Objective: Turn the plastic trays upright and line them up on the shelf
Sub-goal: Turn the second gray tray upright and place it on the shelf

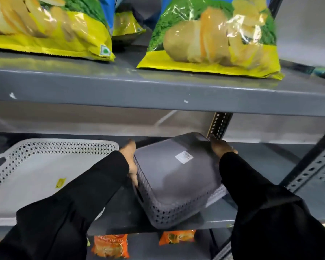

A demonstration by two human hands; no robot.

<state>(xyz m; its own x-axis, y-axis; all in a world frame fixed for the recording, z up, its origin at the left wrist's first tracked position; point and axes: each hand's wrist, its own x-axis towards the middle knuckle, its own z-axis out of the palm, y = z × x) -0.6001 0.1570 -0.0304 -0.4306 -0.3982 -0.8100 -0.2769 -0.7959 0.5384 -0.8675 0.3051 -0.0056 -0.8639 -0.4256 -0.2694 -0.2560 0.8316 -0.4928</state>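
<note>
Over on the left, the white perforated tray (pixel 36 177) already sits open side up on the middle shelf (pixel 120 222), its right rim close beside the action. Left hand (pixel 131 162) next: fingers curled down over the left rim of the grey perforated tray (pixel 174 177), gripping it. That grey tray is bottom up, price sticker (pixel 183 157) facing us, tilted with its far end raised and its near corner right at the shelf's front lip. Right hand (pixel 221 148) clamps the far right corner; how its fingertips wrap I can't tell.

Here's the danger: headroom looks tight. The upper shelf (pixel 158 94), loaded with chip bags (pixel 210 38), hangs low, so flipping in place would likely knock a rim against it. Swinging left risks bumping the white tray. That near corner could slip off the front edge toward the tea packets (pixel 111 244) below. The open room is right of the grey tray, bare shelf up to the slotted upright (pixel 219 124).
</note>
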